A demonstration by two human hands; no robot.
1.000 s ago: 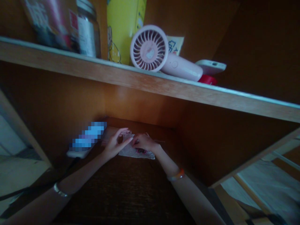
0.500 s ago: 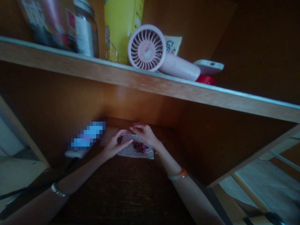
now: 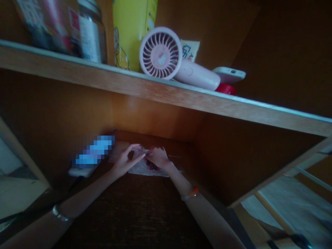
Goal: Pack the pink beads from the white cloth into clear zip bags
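Note:
A whitish, thin sheet or pouch (image 3: 137, 167) lies on the dark wooden surface, bearing a small heap of pink and dark bead-like bits (image 3: 153, 166). My left hand (image 3: 126, 160) hovers at the sheet's left side, thumb and fingers curved with a gap between them. Over the heap, my right hand (image 3: 158, 157) has its fingers drawn together, their tips close to my left thumb. Whatever those right fingers pinch is too small to make out. Part of the heap is hidden under the right hand.
A lit, blurred phone (image 3: 94, 152) leans at the left on a pale base (image 3: 77, 172). The shelf edge (image 3: 124, 83) crosses above my hands. On that shelf are a pink handheld fan (image 3: 160, 55), a jar (image 3: 90, 34), a yellow container (image 3: 132, 31) and a red object (image 3: 226, 89).
My right hand has come down over the heap, and its fingers have closed together near my left thumb. The left hand has hardly moved. The view has shifted slightly.

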